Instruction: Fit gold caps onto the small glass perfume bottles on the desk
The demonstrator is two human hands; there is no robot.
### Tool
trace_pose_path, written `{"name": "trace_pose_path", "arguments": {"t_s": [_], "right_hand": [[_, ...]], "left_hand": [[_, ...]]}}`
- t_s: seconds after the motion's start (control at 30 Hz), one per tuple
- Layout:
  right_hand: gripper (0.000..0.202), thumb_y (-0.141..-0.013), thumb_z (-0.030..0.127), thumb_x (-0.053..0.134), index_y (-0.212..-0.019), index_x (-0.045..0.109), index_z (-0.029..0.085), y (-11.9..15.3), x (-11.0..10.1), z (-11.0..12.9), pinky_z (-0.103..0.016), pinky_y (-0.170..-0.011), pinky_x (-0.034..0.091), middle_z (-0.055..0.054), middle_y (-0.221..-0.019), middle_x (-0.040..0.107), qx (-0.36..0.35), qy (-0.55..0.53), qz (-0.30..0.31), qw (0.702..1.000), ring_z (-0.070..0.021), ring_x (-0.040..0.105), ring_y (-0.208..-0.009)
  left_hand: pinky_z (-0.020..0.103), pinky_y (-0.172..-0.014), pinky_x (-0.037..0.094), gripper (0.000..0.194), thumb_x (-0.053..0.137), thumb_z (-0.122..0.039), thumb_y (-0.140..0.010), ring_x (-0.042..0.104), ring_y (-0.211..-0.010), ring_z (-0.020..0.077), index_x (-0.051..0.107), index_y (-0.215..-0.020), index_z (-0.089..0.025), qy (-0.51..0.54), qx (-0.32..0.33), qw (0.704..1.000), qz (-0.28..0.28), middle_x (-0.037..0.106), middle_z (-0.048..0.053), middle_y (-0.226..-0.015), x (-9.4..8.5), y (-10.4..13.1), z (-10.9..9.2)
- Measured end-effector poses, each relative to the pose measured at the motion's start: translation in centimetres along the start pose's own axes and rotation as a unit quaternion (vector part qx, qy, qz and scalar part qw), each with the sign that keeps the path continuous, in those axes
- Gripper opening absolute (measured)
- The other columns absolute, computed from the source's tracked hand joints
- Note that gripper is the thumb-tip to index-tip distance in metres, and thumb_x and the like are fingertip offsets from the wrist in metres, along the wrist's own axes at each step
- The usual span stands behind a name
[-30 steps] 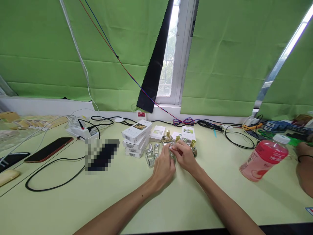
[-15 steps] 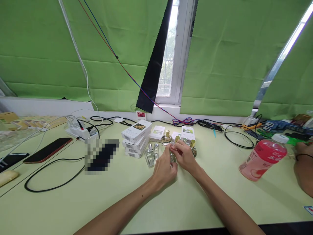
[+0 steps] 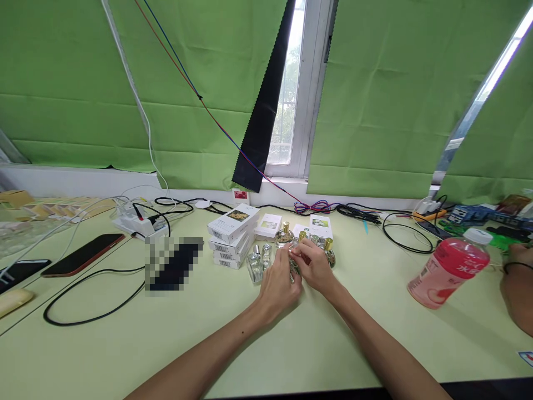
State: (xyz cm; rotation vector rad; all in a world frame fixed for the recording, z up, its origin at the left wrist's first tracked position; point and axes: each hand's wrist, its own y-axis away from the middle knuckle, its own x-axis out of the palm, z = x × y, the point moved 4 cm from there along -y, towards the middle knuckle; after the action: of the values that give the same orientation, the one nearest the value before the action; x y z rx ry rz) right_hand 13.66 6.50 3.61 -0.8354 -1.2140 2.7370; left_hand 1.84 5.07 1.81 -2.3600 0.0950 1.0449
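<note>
A small glass perfume bottle (image 3: 293,270), mostly covered by my fingers, is upright between my hands. My left hand (image 3: 278,283) is wrapped around its side. My right hand (image 3: 315,265) pinches at its top with thumb and fingertips; the part there is too small and covered to make out. Left of my hands, a clear glass bottle (image 3: 254,268) and a slimmer clear bottle (image 3: 265,256) stand on the table. Just beyond my fingers is a round bottle with a gold cap (image 3: 285,236). Several more gold-topped bottles (image 3: 328,251) stand beside my right hand.
A stack of white boxes (image 3: 233,233) stands left of the bottles. A pink drink bottle (image 3: 449,269) is at the right, near another person's arm (image 3: 517,291). Phones (image 3: 85,254), a power strip (image 3: 139,222) and a black cable (image 3: 79,322) lie at the left.
Both hands keep nearly the same place around the bottle. My fingers shift only slightly at its top; the bottles and boxes around them stay put.
</note>
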Motion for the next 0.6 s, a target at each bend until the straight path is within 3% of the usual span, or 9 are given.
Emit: {"name": "trace_pose_path", "arguments": {"t_s": [0.2, 0.6], "right_hand": [[0.024, -0.093, 0.019, 0.052, -0.07, 0.051, 0.02, 0.06, 0.07, 0.05, -0.027, -0.06, 0.036, -0.001, -0.075, 0.048, 0.002, 0.001, -0.004, 1.0, -0.0155, 0.047, -0.067], [0.024, -0.093, 0.02, 0.052, -0.07, 0.05, 0.021, 0.16, 0.07, 0.16, -0.027, -0.06, 0.035, -0.001, -0.074, 0.048, -0.005, 0.009, -0.007, 1.0, -0.0152, 0.047, -0.066]], "left_hand": [[0.033, -0.071, 0.05, 0.056, 0.049, -0.014, -0.08, 0.063, -0.102, 0.0259, 0.036, -0.134, -0.02, -0.032, 0.006, 0.999, -0.005, 0.053, 0.012, -0.128, -0.16, 0.05, -0.22], [0.028, -0.056, 0.04, 0.03, 0.051, -0.024, -0.086, 0.063, -0.085, 0.022, 0.047, -0.115, -0.02, -0.087, -0.002, 0.996, 0.007, 0.057, 0.009, -0.115, -0.43, -0.01, -0.49]]}}
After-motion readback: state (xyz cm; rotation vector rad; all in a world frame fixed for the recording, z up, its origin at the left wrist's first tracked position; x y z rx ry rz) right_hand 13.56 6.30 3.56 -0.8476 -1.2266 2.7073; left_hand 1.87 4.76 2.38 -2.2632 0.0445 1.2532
